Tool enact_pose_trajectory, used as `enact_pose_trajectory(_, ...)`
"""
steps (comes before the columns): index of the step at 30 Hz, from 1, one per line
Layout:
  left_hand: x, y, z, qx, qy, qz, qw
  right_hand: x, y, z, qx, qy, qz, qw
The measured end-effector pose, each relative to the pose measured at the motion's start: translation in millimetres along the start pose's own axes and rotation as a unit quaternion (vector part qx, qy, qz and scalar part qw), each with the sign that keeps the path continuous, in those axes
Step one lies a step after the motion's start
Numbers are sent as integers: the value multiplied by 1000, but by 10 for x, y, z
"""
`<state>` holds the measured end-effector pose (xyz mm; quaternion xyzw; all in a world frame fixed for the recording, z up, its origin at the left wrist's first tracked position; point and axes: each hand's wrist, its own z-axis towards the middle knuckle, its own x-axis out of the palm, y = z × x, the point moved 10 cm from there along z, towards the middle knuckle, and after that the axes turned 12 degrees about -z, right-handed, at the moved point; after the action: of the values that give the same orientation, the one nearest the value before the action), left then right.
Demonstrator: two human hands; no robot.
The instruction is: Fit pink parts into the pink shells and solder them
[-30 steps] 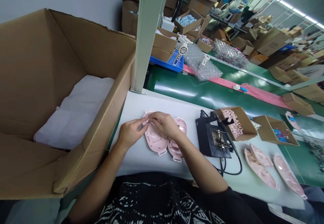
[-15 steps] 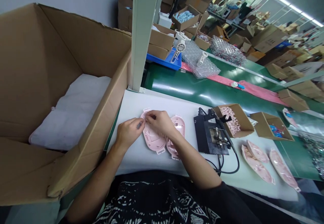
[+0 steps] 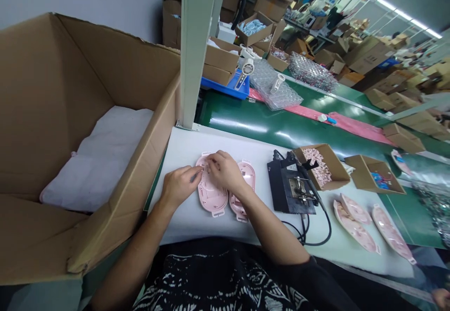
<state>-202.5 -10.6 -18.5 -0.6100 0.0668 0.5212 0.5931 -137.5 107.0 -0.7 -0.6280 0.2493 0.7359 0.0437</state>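
A pink plastic housing half (image 3: pixel 214 200) lies with its hollow side up on the white worktop (image 3: pixel 183 149). My left hand (image 3: pixel 181 185) is at its left edge, thumb and fingers pinched together near the upper part; whatever they hold is too small to make out. Over the upper right of the same shell is my right hand (image 3: pixel 225 170), fingertips pinched close to the left ones, their contents hidden. Beside it, partly under my right wrist, lies a second pink shell (image 3: pixel 249 173), also hollow side up.
A black device (image 3: pixel 291 189) with a metal mechanism and cables stands right of the shells. Behind it are a carton of small pink parts (image 3: pixel 318 168) and a carton of blue parts (image 3: pixel 381 180). Several pink shells (image 3: pixel 355 226) lie further right. A large cardboard box (image 3: pixel 140 147) borders the left.
My right hand has shifted slightly right, its fingertips a little further from the left ones. The left hand stays pinched at the shell's edge. The camera view has moved slightly.
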Motion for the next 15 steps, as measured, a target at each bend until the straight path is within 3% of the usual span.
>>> enact_pose_trajectory(4, 34, -60, -1, 31, 7, 14, 999, -37, -41, 12, -12, -29, -8, 999)
enact_pose_trajectory(8, 6, -50, 13, 31, -11, 21, 999, -21, -33, 10, -20, 6, -13, 1000)
enact_pose_trajectory(15, -18, -13, 28, 9, -21, 21, 1000, 47, 27, -83, 11, 70, -132, 989)
